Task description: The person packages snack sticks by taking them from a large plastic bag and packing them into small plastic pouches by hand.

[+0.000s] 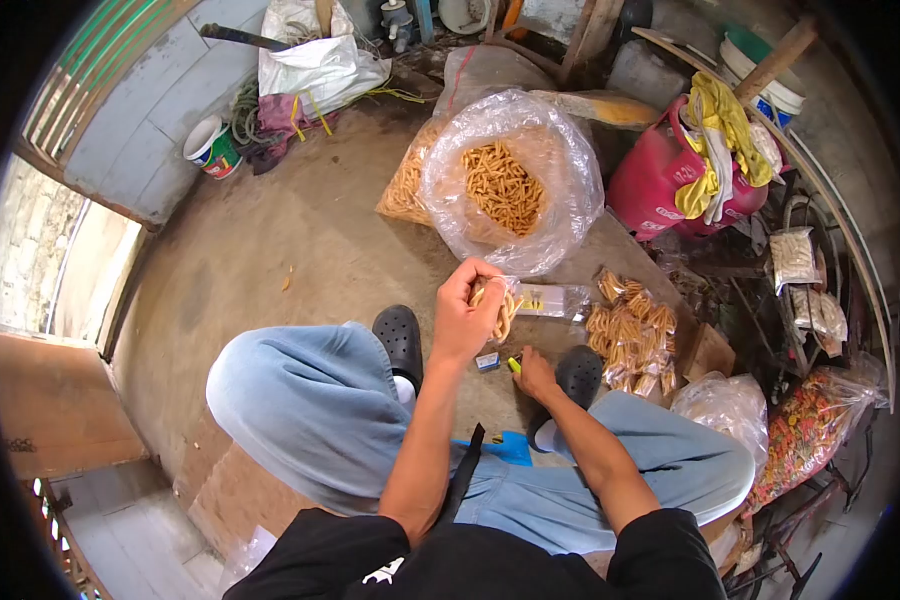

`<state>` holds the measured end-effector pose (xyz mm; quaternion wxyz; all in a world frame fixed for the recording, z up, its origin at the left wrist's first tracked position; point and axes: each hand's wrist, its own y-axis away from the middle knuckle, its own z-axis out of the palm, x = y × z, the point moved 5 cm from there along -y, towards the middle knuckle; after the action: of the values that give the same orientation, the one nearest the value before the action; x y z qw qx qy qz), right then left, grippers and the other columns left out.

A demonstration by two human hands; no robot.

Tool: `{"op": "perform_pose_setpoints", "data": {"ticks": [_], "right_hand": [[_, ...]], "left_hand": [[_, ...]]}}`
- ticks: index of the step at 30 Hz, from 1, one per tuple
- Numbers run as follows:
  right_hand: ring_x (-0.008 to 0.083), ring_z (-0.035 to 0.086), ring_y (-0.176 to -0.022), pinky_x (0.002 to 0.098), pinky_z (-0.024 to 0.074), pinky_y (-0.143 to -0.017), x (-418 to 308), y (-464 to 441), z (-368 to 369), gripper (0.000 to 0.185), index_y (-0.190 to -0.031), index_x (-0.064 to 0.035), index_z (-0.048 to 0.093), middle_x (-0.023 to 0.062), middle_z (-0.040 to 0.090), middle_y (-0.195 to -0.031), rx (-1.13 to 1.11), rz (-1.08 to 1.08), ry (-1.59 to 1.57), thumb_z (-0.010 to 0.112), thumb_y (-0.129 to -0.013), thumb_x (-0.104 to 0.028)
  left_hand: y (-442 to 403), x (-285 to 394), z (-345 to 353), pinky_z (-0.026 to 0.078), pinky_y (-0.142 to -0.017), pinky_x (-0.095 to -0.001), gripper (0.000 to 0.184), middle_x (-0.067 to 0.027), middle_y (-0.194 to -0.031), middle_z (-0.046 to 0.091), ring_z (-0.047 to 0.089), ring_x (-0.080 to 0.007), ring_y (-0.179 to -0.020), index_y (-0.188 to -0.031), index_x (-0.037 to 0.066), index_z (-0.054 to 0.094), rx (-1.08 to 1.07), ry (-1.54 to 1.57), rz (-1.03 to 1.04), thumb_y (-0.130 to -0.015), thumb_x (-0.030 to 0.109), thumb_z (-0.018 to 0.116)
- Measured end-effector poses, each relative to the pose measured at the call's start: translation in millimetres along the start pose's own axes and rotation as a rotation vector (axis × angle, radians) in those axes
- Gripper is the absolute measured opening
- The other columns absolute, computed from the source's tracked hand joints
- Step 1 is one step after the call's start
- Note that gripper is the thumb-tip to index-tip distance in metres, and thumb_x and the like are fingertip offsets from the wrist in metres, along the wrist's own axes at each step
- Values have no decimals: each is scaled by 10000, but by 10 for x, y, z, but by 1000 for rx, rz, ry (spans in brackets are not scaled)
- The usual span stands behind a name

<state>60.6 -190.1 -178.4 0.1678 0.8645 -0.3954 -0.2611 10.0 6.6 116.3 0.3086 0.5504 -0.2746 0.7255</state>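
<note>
My left hand (467,312) is closed on the top of a small clear bag of snack sticks (506,312), held up above the floor between my knees. Lower and to the right, my right hand (536,374) is closed around a small yellow-green lighter (514,365). A small blue and white box (487,362) lies on the floor to the left of that hand. Beyond my hands stands a large open clear bag of brown snack sticks (503,188). A stack of clear plastic packets (542,300) lies just right of the held bag.
Filled small snack bags (630,335) are piled on the right. Behind them is a pink gas cylinder (650,180) draped with yellow cloth (715,130). A paint bucket (213,147) and a white sack (320,70) stand at the back left. My dark clogs (399,342) flank my hands.
</note>
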Motion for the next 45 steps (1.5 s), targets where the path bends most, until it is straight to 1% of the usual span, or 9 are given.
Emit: {"op": "perform_pose_setpoints", "data": {"ticks": [3, 6, 10, 15, 22, 25, 28, 37, 45], "right_hand": [[289, 652, -831, 422, 524, -670, 109, -150, -48, 508, -1172, -10, 466, 182, 621, -978, 161, -114, -60, 715, -782, -219], [39, 536, -609, 189, 415, -460, 77, -317, -284, 241, -990, -54, 603, 6, 604, -800, -534, 137, -942, 691, -821, -203], [106, 580, -706, 257, 487, -582, -382, -185, -1562, 387, -1159, -49, 545, 29, 591, -897, -438, -129, -1450, 689, -828, -189], [146, 594, -915, 278, 491, -784, -872, 479, -3036, 505, -1261, -8, 479, 76, 602, -1058, -398, -397, -1003, 692, -823, -144], [189, 585, -1008, 308, 445, -873, -1222, 934, -3357, 526, -1205, -36, 546, 108, 629, -1074, -196, -557, -494, 737, -784, -287], [241, 593, -1029, 326, 449, -883, -1325, 986, -3391, 552, -1193, -27, 552, 140, 627, -1087, -137, -603, -397, 731, -779, -346], [281, 597, -1028, 349, 455, -884, -1375, 992, -3424, 557, -1167, -21, 570, 157, 631, -1091, -111, -579, -286, 729, -772, -380], [299, 628, -922, 360, 474, -801, -1408, 985, -3391, 506, -1103, -19, 600, 166, 658, -988, -169, -540, -350, 724, -773, -381], [276, 629, -827, 359, 468, -719, -1378, 882, -3296, 439, -1055, -37, 604, 144, 656, -899, -169, -610, -371, 720, -779, -358]], "left_hand": [[-8, 41, 5, 397, -525, -199, 31, 8, -693, 562, 496, -29, -601, -836, 24, 562, -29, 7, 4, -862, 40, 560], [14, 66, -35, 401, -539, -192, 27, 2, -727, 585, 503, -26, -619, -842, 28, 558, -70, -16, 14, -866, 40, 560], [5, 85, -62, 411, -554, -189, 28, -8, -757, 613, 523, -25, -648, -841, 23, 574, -141, -152, 58, -864, 37, 568], [-4, 154, -28, 373, -482, -210, 39, 10, -623, 567, 464, -21, -547, -809, 18, 601, -113, -127, 133, -823, 54, 600], [9, 201, 53, 346, -452, -195, 62, 9, -608, 574, 444, -5, -522, -834, -1, 633, -162, -157, 132, -809, 18, 580], [13, 189, 63, 458, -565, -182, 91, -95, -903, 700, 577, -26, -671, -871, -30, 634, -241, -218, 96, -830, -15, 554], [17, 162, 66, 348, -446, -198, 159, -27, -659, 625, 439, -8, -513, -940, -17, 657, -219, -274, 154, -805, 10, 578], [31, 251, 115, 529, -719, -233, 358, -123, -967, 705, 661, -106, -806, -1155, -7, 613, -303, -227, 113, -808, -44, 530], [32, 189, 72, 492, -587, -221, 294, -113, -823, 706, 612, -66, -653, -1083, -15, 651, -316, -284, 29, -809, 10, 547]]}}
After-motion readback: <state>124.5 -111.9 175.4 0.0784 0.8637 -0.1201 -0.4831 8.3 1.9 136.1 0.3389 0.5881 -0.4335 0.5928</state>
